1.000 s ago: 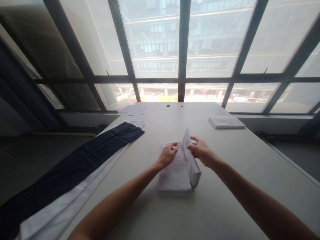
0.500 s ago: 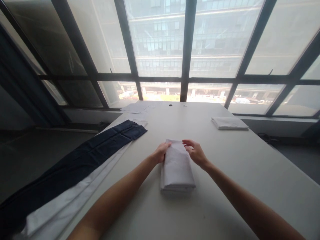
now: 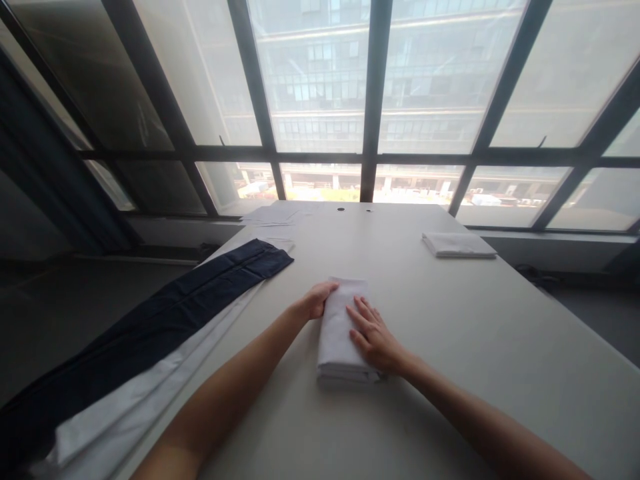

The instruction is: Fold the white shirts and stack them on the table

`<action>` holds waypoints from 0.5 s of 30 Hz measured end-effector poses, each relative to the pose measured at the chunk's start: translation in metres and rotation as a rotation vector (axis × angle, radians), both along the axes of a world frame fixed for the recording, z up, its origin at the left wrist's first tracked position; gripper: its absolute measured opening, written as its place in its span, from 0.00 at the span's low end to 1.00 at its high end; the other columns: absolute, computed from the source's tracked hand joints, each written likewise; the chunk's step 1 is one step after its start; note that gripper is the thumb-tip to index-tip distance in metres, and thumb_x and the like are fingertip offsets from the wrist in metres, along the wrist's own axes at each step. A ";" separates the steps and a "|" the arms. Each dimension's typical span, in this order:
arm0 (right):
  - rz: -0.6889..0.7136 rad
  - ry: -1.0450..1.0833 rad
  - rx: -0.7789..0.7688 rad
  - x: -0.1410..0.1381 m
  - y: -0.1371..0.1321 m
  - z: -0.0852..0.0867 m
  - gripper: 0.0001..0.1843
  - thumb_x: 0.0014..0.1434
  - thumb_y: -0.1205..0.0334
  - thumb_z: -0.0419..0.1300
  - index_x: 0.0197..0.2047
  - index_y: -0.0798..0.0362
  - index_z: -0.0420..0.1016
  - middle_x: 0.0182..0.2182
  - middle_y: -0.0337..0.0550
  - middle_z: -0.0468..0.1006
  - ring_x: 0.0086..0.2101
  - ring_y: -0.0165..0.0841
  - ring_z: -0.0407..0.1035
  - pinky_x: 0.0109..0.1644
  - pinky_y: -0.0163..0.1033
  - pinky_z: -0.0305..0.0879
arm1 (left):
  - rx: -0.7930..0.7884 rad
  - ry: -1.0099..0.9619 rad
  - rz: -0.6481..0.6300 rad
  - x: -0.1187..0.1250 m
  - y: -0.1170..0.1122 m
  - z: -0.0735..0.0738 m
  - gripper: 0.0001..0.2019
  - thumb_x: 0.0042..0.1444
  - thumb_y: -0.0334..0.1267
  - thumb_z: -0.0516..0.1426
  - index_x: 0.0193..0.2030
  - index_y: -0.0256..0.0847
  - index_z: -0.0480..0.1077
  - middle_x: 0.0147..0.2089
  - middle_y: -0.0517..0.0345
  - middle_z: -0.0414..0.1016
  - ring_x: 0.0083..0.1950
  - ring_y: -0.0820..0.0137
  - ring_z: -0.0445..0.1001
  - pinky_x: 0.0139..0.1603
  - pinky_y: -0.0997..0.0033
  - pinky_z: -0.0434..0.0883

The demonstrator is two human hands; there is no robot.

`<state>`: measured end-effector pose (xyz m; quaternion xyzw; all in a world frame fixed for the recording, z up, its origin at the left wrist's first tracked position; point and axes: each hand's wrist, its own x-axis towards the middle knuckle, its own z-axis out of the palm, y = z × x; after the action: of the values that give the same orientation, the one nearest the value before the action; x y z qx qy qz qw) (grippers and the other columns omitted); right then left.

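A white cloth folded into a narrow, layered bundle [image 3: 340, 340] lies lengthwise on the white table [image 3: 430, 300] in front of me. At its far left edge my left hand [image 3: 319, 300] grips it, thumb on top and the other fingers partly hidden. My right hand [image 3: 373, 333] lies flat over the bundle's right side, fingers stretched out and slightly spread. The fold's near end shows several stacked layers. What kind of cloth item it is, I cannot tell.
To the left, dark navy trousers or similar garment [image 3: 200, 293] lie on long white fabric [image 3: 125, 407] along the table's edge. Another folded white cloth [image 3: 460, 245] rests at the far right. Papers [image 3: 270, 215] lie at the back left, before tall windows [image 3: 315, 80].
My right hand has come down from above the far right corner onto the bundle's right side, nearer to me. The bundle has shifted slightly left. My left hand keeps its grip.
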<state>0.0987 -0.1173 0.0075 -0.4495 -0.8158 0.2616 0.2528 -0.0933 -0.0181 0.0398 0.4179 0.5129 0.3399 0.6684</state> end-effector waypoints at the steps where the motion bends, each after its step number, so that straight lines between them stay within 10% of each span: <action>1: 0.006 -0.025 -0.010 0.000 0.000 0.000 0.33 0.68 0.55 0.52 0.74 0.48 0.53 0.75 0.46 0.38 0.73 0.43 0.30 0.73 0.60 0.31 | 0.124 0.083 0.042 0.001 0.000 0.001 0.17 0.63 0.34 0.54 0.57 0.30 0.68 0.50 0.38 0.78 0.48 0.56 0.79 0.52 0.56 0.76; 5: -0.005 -0.059 -0.017 -0.001 0.000 0.000 0.33 0.68 0.55 0.52 0.74 0.48 0.55 0.75 0.47 0.39 0.73 0.44 0.31 0.73 0.62 0.31 | 0.703 0.436 0.166 0.003 -0.007 0.009 0.28 0.59 0.28 0.56 0.67 0.36 0.61 0.69 0.41 0.62 0.70 0.55 0.61 0.71 0.52 0.60; 8: -0.036 -0.001 0.010 -0.004 0.002 -0.003 0.32 0.67 0.56 0.53 0.73 0.50 0.58 0.74 0.49 0.44 0.72 0.45 0.35 0.73 0.62 0.35 | 1.114 0.654 -0.087 0.004 -0.027 0.010 0.22 0.63 0.28 0.52 0.63 0.39 0.67 0.68 0.46 0.64 0.70 0.61 0.60 0.73 0.56 0.56; 15: -0.044 0.065 0.123 0.014 0.001 -0.014 0.27 0.67 0.60 0.53 0.68 0.52 0.67 0.71 0.50 0.57 0.71 0.45 0.46 0.73 0.60 0.45 | 1.192 0.868 -0.479 -0.020 -0.074 -0.022 0.23 0.71 0.39 0.48 0.70 0.41 0.61 0.71 0.47 0.62 0.74 0.58 0.57 0.74 0.47 0.56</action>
<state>0.1128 -0.1161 -0.0066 -0.4421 -0.8116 0.2202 0.3120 -0.1129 -0.0919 0.0181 0.9023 0.3549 0.2104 0.1249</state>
